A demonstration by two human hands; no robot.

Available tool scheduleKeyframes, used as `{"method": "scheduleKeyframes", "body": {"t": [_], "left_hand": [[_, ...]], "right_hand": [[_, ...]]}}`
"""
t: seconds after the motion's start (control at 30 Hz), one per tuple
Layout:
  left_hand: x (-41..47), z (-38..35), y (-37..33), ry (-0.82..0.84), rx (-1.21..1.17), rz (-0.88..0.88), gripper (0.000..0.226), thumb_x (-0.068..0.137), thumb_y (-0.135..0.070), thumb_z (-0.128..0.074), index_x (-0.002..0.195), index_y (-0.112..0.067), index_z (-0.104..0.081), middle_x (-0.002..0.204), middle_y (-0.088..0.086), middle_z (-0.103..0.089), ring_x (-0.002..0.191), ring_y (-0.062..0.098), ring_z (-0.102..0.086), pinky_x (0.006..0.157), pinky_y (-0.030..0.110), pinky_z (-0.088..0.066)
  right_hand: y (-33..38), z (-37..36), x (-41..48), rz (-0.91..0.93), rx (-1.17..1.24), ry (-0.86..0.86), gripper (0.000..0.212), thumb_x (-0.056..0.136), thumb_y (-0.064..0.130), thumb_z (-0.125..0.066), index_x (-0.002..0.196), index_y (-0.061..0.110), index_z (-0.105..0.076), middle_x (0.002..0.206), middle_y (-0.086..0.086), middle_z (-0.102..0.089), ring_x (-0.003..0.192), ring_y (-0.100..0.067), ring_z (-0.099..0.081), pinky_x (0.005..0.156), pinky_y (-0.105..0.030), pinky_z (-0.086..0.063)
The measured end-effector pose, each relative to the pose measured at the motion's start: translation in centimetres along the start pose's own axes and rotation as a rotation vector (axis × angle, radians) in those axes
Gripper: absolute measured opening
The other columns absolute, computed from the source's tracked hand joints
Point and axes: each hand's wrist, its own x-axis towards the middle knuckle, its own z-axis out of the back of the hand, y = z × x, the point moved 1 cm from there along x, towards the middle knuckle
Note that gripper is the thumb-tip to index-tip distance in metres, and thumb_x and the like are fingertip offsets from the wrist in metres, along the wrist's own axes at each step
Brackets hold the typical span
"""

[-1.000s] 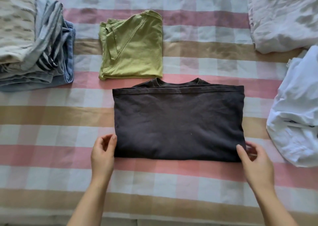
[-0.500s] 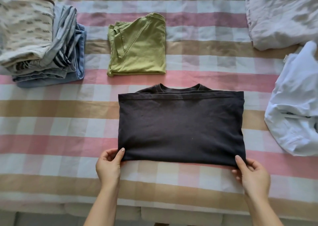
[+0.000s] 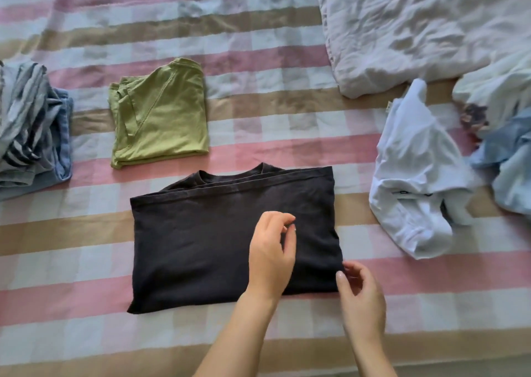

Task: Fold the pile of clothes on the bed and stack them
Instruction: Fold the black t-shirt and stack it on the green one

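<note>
Black jersey T-shirt (image 3: 201,238): folded once, hem lying just short of the collar, flat at the near middle of the bed (image 3: 86,233) on a pink, tan and white checked cover. Looks light, soft and limp. No stiffness to keep a crease, likely to slip layer over layer and to sag if lifted by one point. Best taken at the right-hand short edge, both layers together, at the near and far corners, then carried across to the left edge. Nothing to hold at mid-panel.

Left hand (image 3: 273,253): reaching across above the right half of the shirt, fingers loosely curled, thumb and forefinger close together, no cloth seen between them.

Right hand (image 3: 362,299): at the shirt's near right corner, thumb tip touching the edge, fingers curled. Pinching cloth or not: impossible to tell.

Green T-shirt (image 3: 161,112): folded small, just beyond the black one and apart from it. Probable base for the stack.

Folded stack (image 3: 31,126): striped and blue pieces, at the left edge of view.

White garment (image 3: 416,181): crumpled, unfolded, right of the black shirt, not touching.

Pale blue clothes (image 3: 511,175): heaped beyond the white garment.

Crumpled white bedding (image 3: 416,26): far right.

Step judged: second fold, right to left, about to begin. Several pieces not yet folded.
</note>
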Motion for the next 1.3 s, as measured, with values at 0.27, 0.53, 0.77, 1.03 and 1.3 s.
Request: {"method": "scheduleKeyframes", "body": {"t": [0.27, 0.53, 0.77, 1.03, 1.3], "left_hand": [[6.6, -9.6, -1.4, 0.225, 0.487, 0.291, 0.043, 0.081, -0.041, -0.064, 0.104, -0.010, -0.043, 0.107, 0.006, -0.045, 0.097, 0.024, -0.047, 0.069, 0.037, -0.042], [7.4, -8.6, -0.6, 0.134, 0.262, 0.291, 0.018, 0.082, -0.007, -0.056, 0.098, -0.004, -0.049, 0.095, 0.010, -0.053, 0.085, 0.025, -0.049, 0.069, 0.028, -0.034], [7.9, 0.6, 1.1, 0.003, -0.404, 0.573, 0.019, 0.084, -0.004, -0.060, 0.087, -0.023, -0.061, 0.086, -0.003, -0.067, 0.078, 0.008, -0.062, 0.070, 0.015, -0.048], [7.0, 14.0, 10.0, -0.077, -0.655, 0.701, 0.022, 0.088, 0.004, -0.052, 0.087, -0.016, -0.061, 0.080, -0.001, -0.070, 0.076, 0.013, -0.065, 0.072, 0.024, -0.055], [4.8, 17.5, 16.9, -0.139, -0.383, 0.712, 0.018, 0.086, 0.007, -0.054, 0.090, -0.011, -0.056, 0.086, 0.000, -0.064, 0.082, 0.013, -0.060, 0.074, 0.021, -0.048]], "right_hand": [[-0.8, -0.9, 1.0, -0.162, 0.022, 0.146, 0.023, 0.083, 0.024, -0.068, 0.105, 0.024, -0.061, 0.095, 0.010, -0.062, 0.091, -0.010, -0.057, 0.071, -0.021, -0.041], [-0.3, -1.0, -0.2, -0.059, 0.149, 0.002, 0.040, 0.064, -0.008, -0.077, 0.070, 0.030, -0.063, 0.075, 0.006, -0.062, 0.068, -0.005, -0.059, 0.059, -0.002, -0.040], [5.8, -2.6, -6.2, 0.521, 0.089, -0.085, 0.043, 0.043, -0.014, -0.065, 0.068, 0.020, -0.069, 0.078, 0.013, -0.048, 0.065, -0.003, -0.053, 0.060, -0.011, -0.047], [10.9, -13.1, -12.7, 0.756, 0.078, 0.285, 0.010, 0.070, 0.015, -0.068, 0.061, 0.017, -0.065, 0.068, 0.011, -0.053, 0.061, -0.015, -0.055, 0.057, -0.018, -0.043], [8.4, -21.1, -15.4, 0.883, -0.393, 0.514, 0.013, 0.059, 0.018, -0.071, 0.071, 0.022, -0.068, 0.071, 0.012, -0.054, 0.074, -0.008, -0.039, 0.054, -0.017, -0.041]]}}
